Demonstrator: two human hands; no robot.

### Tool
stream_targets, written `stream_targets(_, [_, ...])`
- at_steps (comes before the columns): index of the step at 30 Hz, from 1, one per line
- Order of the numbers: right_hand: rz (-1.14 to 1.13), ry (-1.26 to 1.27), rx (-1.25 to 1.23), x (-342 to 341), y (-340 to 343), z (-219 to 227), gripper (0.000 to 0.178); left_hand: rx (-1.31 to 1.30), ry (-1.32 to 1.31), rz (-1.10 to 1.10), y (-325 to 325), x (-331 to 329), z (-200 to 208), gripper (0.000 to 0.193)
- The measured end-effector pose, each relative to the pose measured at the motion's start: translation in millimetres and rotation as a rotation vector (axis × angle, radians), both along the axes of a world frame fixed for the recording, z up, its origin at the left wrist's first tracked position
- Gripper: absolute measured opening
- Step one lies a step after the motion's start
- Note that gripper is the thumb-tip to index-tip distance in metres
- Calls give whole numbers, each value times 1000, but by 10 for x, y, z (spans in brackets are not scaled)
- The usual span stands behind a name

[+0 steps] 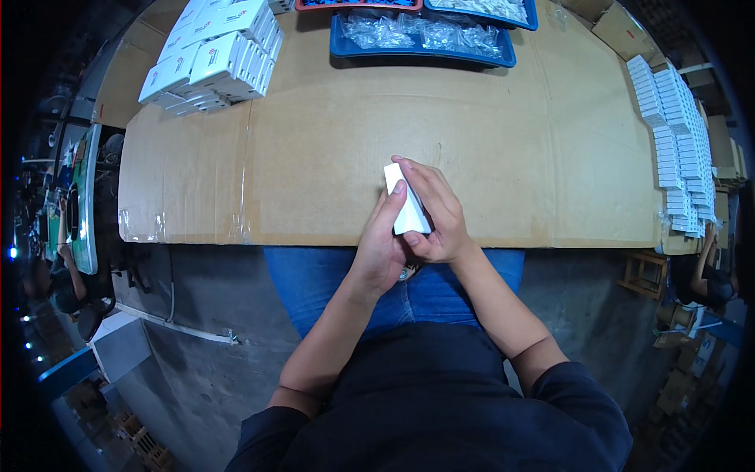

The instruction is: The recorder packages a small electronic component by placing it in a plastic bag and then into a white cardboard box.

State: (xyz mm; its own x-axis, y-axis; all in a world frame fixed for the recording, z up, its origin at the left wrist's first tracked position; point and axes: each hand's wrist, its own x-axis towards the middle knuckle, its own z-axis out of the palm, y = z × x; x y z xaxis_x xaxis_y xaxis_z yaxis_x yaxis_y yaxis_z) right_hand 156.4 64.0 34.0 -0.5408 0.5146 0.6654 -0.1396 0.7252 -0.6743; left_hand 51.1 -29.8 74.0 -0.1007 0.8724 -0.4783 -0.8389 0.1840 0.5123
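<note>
Between my two hands is a small white box [411, 214], tilted on edge above the near edge of the table. My left hand [381, 245] grips its left side, thumb laid along the upper face. Around the right side and the near end closes my right hand [442, 216], its fingers reaching toward the far end. The palms and the undersides of the fingers hide much of the box.
Cardboard covers the table [377, 134]. At the far left stand stacked white boxes [212, 63]; more piled boxes [676, 141] line the right edge. A blue tray [425, 59] of clear plastic packets lies at the back, beside a red tray [358, 5] and another blue tray [531, 17].
</note>
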Motion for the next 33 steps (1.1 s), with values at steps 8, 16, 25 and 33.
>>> stream_targets(8, [23,-35,-15,-13,9,-59,78,-36,63,62,52,55,31,49])
stream_targets(16, [-66,0,-7,-51,-11,-137,80,-114,159,11,123,98,39,61])
stream_targets(25, [-76,31,5,-91,1,-126,80,-100,219,21,156,83,34,61])
stream_targets(33, [-62,25,-10,-56,-20,-82,79,-81,213,9,131,106,55,61])
